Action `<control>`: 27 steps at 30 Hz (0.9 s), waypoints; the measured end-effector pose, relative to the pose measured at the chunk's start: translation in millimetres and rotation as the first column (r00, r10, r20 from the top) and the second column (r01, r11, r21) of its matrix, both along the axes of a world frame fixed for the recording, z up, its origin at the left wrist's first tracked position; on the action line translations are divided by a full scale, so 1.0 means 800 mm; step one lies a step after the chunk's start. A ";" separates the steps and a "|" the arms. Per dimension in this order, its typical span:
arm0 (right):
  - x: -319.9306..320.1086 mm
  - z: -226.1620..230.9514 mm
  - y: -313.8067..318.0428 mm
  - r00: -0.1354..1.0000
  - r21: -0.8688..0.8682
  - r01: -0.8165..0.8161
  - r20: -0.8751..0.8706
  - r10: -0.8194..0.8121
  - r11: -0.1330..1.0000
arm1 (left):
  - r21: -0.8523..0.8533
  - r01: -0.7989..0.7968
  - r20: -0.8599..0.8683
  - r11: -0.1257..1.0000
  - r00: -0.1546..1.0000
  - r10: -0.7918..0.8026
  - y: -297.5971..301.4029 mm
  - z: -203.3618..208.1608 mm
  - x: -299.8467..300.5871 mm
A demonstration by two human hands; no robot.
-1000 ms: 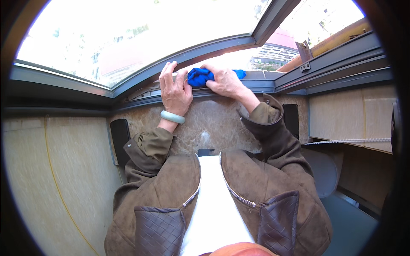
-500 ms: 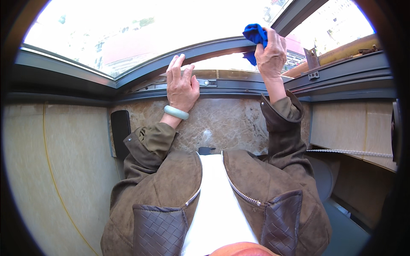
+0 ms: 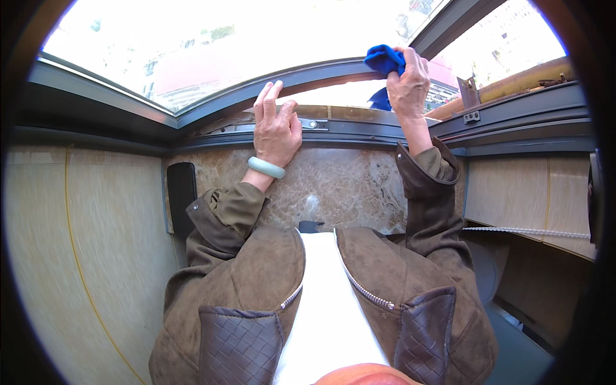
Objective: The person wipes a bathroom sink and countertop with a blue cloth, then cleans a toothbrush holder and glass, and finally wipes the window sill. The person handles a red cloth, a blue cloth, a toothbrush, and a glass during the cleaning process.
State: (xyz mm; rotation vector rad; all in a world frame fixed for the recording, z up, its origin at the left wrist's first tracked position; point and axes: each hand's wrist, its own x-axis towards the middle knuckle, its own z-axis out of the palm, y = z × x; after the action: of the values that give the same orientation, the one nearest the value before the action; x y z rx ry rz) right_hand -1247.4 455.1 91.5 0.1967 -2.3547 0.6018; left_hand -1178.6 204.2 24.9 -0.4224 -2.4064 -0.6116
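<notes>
A blue cloth (image 3: 384,59) is gripped in my right hand (image 3: 409,86), up against the grey frame of the tilted-out window sash (image 3: 321,69), near its right corner. Part of the cloth hangs below the frame's edge. My left hand (image 3: 277,133) wears a pale green bangle (image 3: 266,168) and holds nothing. Its fingers are spread, with the tips at the lower rail of the sash, left of the cloth. Whether those fingertips press on the rail or hover by it, I cannot tell. Beneath that hand runs a metal window stay (image 3: 314,124).
A brown marbled sill (image 3: 327,186) lies below the window, with a black oblong object (image 3: 181,199) at its left end. Tiled walls (image 3: 38,244) flank both sides. A white bead chain (image 3: 526,230) stretches across on the right. Outside, a yellowish pipe (image 3: 526,80) runs past a bracket.
My right hand and the cloth have shifted slightly down along the sash frame. The left hand stays nearly in place, its fingers a little differently bent.
</notes>
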 end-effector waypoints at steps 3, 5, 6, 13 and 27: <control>-0.013 -0.037 0.009 0.994 0.140 0.053 0.087 -0.065 0.989 | 0.001 -0.003 -0.004 1.000 1.000 0.003 0.002 -0.002 -0.001; -0.002 -0.043 -0.020 0.995 0.147 0.015 0.093 -0.029 0.989 | 0.008 -0.010 0.000 1.000 1.000 0.010 0.001 -0.003 -0.001; 0.002 -0.042 -0.037 0.995 0.098 -0.057 0.090 0.049 0.994 | 0.019 -0.007 0.005 1.000 1.000 0.007 0.001 -0.002 -0.001; 0.035 -0.024 -0.146 0.906 0.032 -0.410 0.131 0.402 0.912 | 0.222 0.035 0.027 0.974 0.999 -0.042 -0.016 0.009 0.009; 0.049 0.008 -0.256 0.747 -0.175 -0.663 -0.091 0.658 0.728 | 0.128 -0.389 -0.372 0.912 0.834 0.407 -0.139 0.072 0.024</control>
State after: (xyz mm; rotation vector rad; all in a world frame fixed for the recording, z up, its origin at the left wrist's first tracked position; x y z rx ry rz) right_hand -1208.0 250.5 97.7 0.9807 -2.1417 1.1570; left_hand -1159.7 92.7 82.2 -0.0065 -2.0019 -0.3514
